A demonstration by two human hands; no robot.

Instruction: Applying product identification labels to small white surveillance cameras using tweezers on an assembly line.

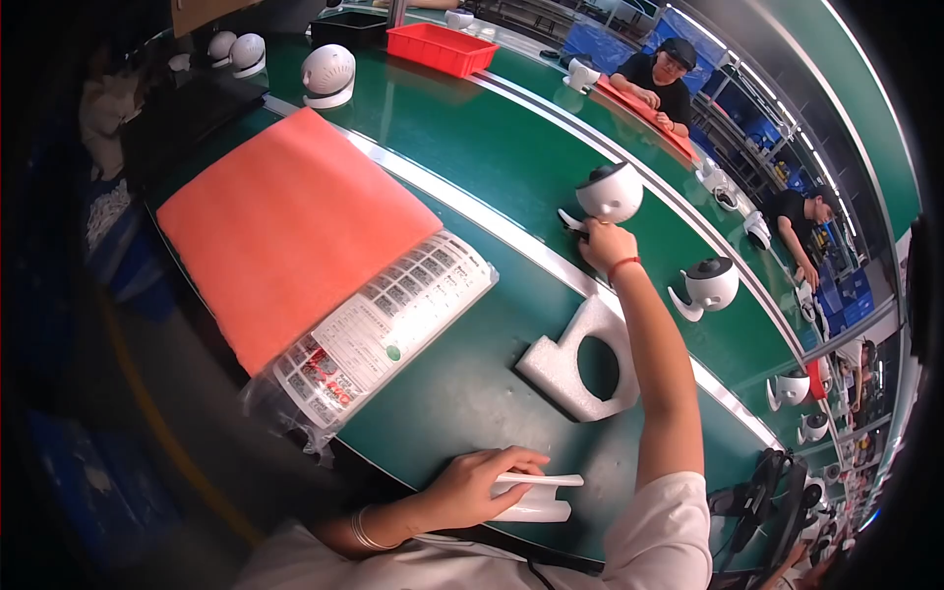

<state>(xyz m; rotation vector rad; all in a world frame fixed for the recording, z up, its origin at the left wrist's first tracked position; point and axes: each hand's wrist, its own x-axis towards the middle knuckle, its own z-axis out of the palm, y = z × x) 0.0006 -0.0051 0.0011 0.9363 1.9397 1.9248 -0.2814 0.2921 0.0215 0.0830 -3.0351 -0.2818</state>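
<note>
My left hand (pixel 477 489) is closed around one end of a white channel-shaped plastic part (pixel 536 509), low over the near edge of the green worktable. Stretched far forward over the belt, my right hand (pixel 608 246) grips the lower part of a round white device (pixel 612 193) with a dark cap and a curved foot. The exact hold of its fingers is partly hidden behind the back of the hand. Under my right forearm lies a white foam block (pixel 578 360) with a round hole.
An orange foam sheet (pixel 295 231) lies on a plastic-wrapped stack of printed sheets (pixel 383 329) at left. Another white device (pixel 710 285) stands on the green belt (pixel 492 147). A red tray (pixel 442 49) is at the back. Across the line, a person (pixel 664 84) works.
</note>
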